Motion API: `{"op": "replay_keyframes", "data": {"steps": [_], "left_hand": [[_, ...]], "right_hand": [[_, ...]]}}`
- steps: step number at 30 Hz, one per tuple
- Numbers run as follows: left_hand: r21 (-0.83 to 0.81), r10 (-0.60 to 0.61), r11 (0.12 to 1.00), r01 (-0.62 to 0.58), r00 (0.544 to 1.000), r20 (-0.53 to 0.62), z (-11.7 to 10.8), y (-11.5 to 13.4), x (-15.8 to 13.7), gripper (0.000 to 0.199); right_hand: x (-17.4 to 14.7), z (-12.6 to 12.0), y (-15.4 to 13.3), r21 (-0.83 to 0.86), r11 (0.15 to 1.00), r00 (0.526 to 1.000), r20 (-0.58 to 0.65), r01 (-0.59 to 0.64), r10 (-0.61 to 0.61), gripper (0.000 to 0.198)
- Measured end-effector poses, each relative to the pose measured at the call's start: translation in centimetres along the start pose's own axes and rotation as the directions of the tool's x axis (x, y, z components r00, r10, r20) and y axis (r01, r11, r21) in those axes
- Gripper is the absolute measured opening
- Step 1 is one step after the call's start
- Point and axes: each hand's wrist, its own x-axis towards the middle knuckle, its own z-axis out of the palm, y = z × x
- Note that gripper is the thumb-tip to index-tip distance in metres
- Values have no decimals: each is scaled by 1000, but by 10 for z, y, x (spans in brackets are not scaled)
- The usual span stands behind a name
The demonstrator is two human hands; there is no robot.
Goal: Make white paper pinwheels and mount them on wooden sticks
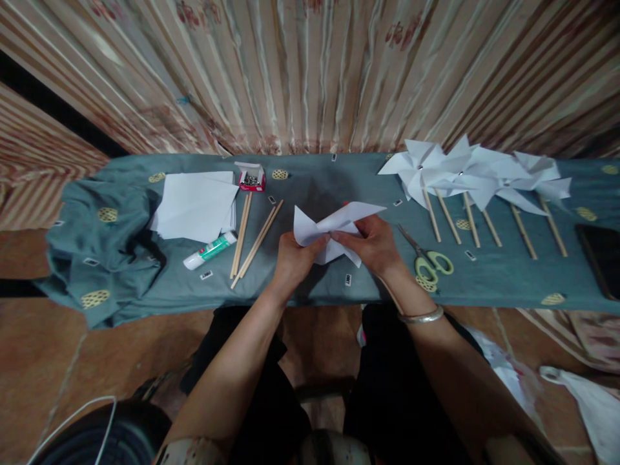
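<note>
Between both hands is a white paper pinwheel (334, 223), its blades folded in to the middle and no stick visible on it. My left hand (299, 258) is closed on its left side, thumb pressed near the centre. My right hand (375, 244) grips the right side, and its thumb meets the left thumb at the centre. Fingers behind the paper are hidden. Green-handled scissors (429, 261) lie just right of my right hand. Left of my left hand are several wooden sticks (256, 242).
A stack of white paper (196, 203), a glue stick (210, 250) and a small open red box (252, 179) of metal pins sit on the left. Several finished pinwheels (477, 171) on sticks lie at right, near a dark phone (600, 258). A pleated curtain (310, 77) hangs behind the cloth-covered table.
</note>
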Motion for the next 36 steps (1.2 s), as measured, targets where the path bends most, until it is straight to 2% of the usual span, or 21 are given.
{"op": "replay_keyframes", "data": {"steps": [8, 21, 30, 36], "left_hand": [[-70, 4, 998, -3, 1000, 12, -1, 1, 1, 21], [-123, -17, 992, 17, 1000, 5, -2, 0, 4, 27], [-136, -13, 991, 12, 1000, -7, -2, 0, 4, 33], [-106, -8, 994, 6, 1000, -20, -2, 2, 4, 31]], "right_hand": [[0, 1, -1, 19, 1000, 1000, 18, 5, -5, 43], [-1, 3, -3, -12, 1000, 999, 44, -11, 11, 37], [-1, 3, -5, -43, 999, 998, 61, 1, 1, 21], [-2, 3, -5, -72, 997, 998, 57, -12, 16, 23]]}}
